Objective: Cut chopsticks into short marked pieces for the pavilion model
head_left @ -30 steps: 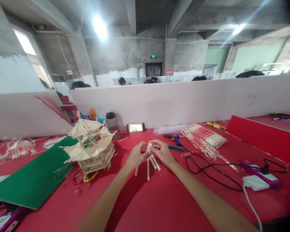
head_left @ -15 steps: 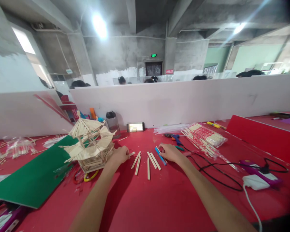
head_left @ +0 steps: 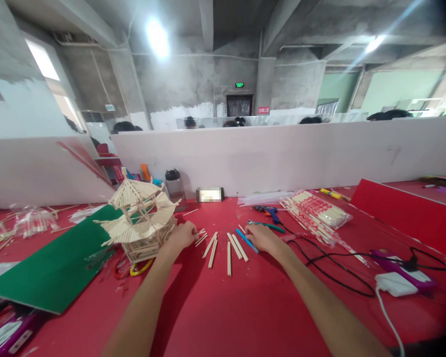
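My left hand is closed beside the stick model, its fingertips pinched at short wooden sticks near the table surface. My right hand has curled fingers and touches a slim blue pen-like rod lying slanted. Just behind that hand are pliers with teal handles. Between the hands, several wooden sticks lie in small groups: a left group, an upright-running pair and a slanted pair. The pagoda-like wooden stick model stands left of my left hand.
A blue glue gun with a black cable lies behind my right hand. Bagged sticks and a purple power strip are at right. A bottle, phone, green board and white partition surround the area.
The short sticks by my left hand now lie slightly apart. Under my right hand the blue rod has turned a little, and more of the pliers shows behind it. The view shifted slightly.
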A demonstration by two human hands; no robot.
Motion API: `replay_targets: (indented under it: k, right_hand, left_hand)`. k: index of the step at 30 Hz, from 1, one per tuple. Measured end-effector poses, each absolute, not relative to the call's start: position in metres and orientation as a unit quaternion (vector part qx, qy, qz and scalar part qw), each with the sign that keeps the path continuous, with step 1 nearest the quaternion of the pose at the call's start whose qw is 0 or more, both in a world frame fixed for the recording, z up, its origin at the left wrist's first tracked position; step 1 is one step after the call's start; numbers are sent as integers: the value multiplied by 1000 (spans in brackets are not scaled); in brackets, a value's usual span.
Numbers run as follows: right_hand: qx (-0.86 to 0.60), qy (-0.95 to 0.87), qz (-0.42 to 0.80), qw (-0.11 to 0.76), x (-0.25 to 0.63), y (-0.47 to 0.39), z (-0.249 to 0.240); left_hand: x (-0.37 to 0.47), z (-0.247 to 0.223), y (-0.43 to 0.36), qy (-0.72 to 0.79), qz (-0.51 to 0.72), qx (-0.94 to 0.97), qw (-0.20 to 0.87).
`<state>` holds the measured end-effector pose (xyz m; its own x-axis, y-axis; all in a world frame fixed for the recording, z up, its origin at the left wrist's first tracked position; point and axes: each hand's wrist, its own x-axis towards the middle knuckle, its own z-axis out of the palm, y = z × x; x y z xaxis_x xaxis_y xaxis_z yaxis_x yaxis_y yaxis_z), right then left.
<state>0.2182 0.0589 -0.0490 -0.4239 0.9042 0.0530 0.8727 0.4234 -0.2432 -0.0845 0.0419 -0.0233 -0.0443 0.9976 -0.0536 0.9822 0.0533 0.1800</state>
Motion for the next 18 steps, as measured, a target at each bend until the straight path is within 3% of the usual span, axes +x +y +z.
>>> replay_targets:
  k: [18]
  right_hand:
    - [-562,-826,33,-5,207,42,-38]
  left_hand:
    - [-90,-32,45,717,10,692,79]
